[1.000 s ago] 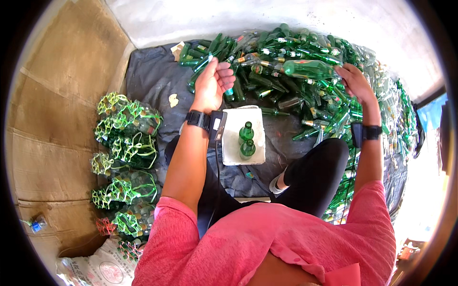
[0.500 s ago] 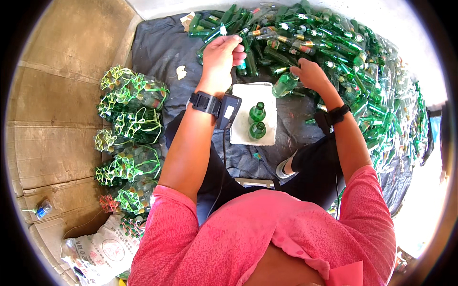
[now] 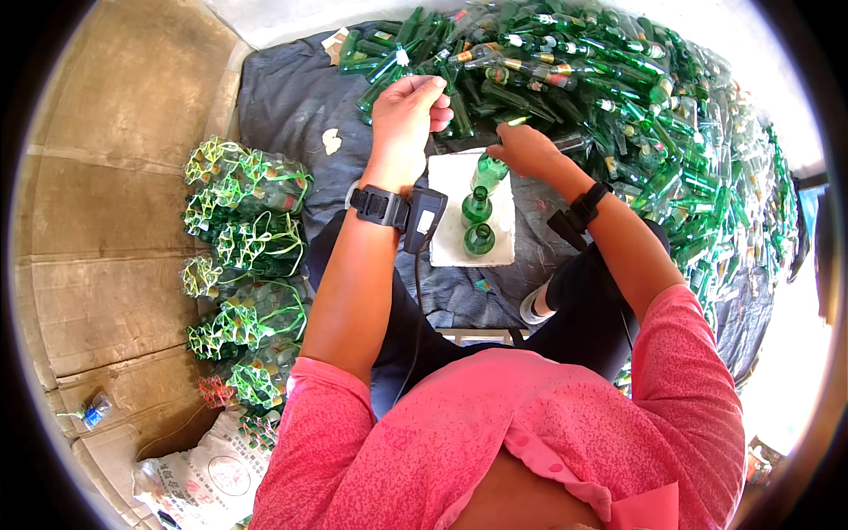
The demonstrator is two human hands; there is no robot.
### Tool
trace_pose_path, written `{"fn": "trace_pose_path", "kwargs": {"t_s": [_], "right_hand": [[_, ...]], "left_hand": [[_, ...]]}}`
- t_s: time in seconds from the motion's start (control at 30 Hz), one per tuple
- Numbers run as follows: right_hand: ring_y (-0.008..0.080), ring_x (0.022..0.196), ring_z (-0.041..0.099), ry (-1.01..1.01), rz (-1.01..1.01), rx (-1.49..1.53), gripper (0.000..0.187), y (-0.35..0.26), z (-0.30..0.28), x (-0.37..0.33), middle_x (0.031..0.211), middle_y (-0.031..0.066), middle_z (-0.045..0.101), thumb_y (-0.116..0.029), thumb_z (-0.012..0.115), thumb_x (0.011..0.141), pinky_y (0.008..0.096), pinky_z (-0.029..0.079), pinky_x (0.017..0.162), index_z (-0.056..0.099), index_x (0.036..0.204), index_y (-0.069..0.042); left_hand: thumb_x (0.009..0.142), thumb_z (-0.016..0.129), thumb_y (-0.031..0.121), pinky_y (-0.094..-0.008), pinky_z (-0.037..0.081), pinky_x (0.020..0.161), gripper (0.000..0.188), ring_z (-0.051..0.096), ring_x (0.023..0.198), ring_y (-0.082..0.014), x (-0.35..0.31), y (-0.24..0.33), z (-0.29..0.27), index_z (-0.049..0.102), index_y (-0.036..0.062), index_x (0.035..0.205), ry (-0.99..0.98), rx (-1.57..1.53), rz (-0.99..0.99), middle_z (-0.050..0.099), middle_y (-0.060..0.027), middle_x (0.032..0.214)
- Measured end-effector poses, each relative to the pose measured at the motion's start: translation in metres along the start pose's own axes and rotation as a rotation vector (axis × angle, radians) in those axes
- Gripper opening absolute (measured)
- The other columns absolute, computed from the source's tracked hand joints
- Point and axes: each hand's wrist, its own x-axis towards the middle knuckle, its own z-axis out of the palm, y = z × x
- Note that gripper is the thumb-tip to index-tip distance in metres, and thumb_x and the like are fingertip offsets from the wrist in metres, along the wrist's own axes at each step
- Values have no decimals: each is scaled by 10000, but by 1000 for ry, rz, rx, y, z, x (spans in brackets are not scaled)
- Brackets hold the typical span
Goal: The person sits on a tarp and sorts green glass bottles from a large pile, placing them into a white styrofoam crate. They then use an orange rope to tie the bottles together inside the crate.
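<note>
A green glass bottle (image 3: 490,171) is gripped near its top by my right hand (image 3: 528,152), at the far part of a white board (image 3: 446,225). Two more green bottles, one farther (image 3: 477,208) and one nearer (image 3: 480,238), stand upright on that board in a row toward me. My left hand (image 3: 409,108) is raised beyond the board's far left corner, its fingers curled closed. Whatever those fingers hold, if anything, is hidden. Loose bottles lie just beyond it.
A big heap of green bottles (image 3: 601,75) covers the back and right. At left, tied bundles of bottles (image 3: 252,238) line a cardboard wall (image 3: 106,203). A white printed sack (image 3: 203,473) lies at lower left. Dark sheeting (image 3: 291,97) covers the floor.
My right hand has brought its bottle leftward from beside the board to the board's far part, in line with the two standing bottles. My left hand stays raised and curled.
</note>
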Motion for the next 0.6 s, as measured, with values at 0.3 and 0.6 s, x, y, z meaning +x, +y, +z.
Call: {"fn": "trace_pose_path", "kwargs": {"t_s": [0.3, 0.6], "right_hand": [[429, 1035, 663, -23, -37, -39, 426, -13, 21, 10, 1062, 227, 700, -408, 620, 959, 531, 522, 880, 619, 1081, 0], [416, 1032, 669, -71, -37, -15, 404, -21, 33, 13, 1063, 217, 703, -386, 648, 947, 518, 530, 881, 632, 1092, -9]], "left_hand": [[939, 734, 195, -252, 519, 611, 138, 656, 666, -127, -3, 7, -9, 697, 64, 966, 7, -17, 21, 691, -26, 814], [941, 732, 196, -249, 511, 592, 139, 654, 652, -122, -5, 11, -9, 697, 61, 941, 24, -18, 37, 690, -26, 797]]}}
